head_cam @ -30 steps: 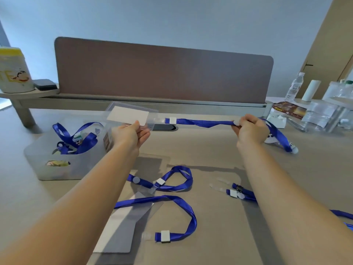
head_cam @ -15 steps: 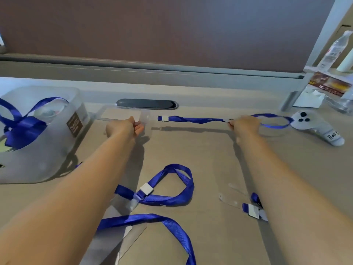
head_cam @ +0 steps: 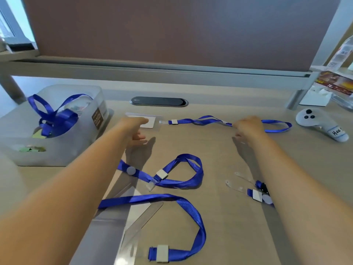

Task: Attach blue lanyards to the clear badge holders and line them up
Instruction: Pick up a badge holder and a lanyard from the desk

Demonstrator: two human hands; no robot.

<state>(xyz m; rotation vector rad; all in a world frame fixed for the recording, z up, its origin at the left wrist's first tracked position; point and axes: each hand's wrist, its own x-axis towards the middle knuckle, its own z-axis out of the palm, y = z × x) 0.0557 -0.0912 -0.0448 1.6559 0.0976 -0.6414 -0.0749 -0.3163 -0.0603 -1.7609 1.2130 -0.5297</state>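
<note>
Beige desk (head_cam: 219, 217) surface is filling the head view, with a brown fabric divider panel (head_cam: 172, 29) standing along its far edge. Near that far edge, a clear plastic badge holder with a white card (head_cam: 150, 122) is lying flat, its clip joined to a blue ribbon lanyard (head_cam: 202, 120) stretching toward the right edge. The left hand (head_cam: 136, 131) is hovering just beside the holder, fingers loosely spread, gripping nothing. The right hand (head_cam: 248, 127) is resting over the strap, fingers curled down; whether it is pinching the ribbon I cannot tell. More blue lanyards (head_cam: 179, 180) and bare clear sleeves (head_cam: 133, 213) are lying nearer the front edge, and a frosted plastic bin (head_cam: 63, 150) is sitting at the left edge. If the right hand is lifting away while gripping, the strap could drag the light holder out of line.
</note>
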